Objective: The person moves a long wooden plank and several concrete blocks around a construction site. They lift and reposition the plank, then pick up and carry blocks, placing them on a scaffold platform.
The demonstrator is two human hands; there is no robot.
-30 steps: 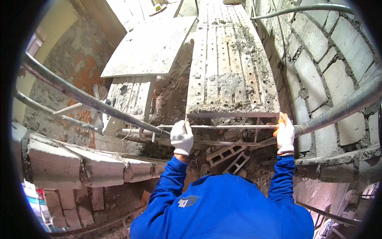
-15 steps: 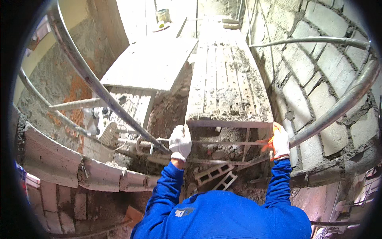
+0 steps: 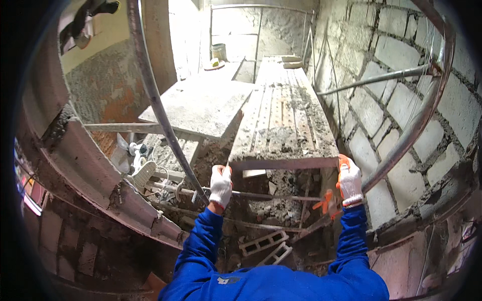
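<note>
A long perforated metal scaffold plank, crusted with mortar crumbs and grit, stretches away in front of me. My left hand, in a white work glove with orange on the fingers, is closed on its near left corner. Closed on the near right corner is my right hand, gloved the same way. The undersides of both grips are hidden. Just below my right hand, an orange piece sits by a scaffold bar; its kind is unclear.
Scaffold tubes rise at the left and right. A pale board lies left of the plank. Hollow blocks and rubble lie below. A block wall stands at the right, with a bucket at the back.
My view has tilted up and turned, showing more of the far end. Both hands stay on the plank's corners, and its near edge appears slightly lower and further left.
</note>
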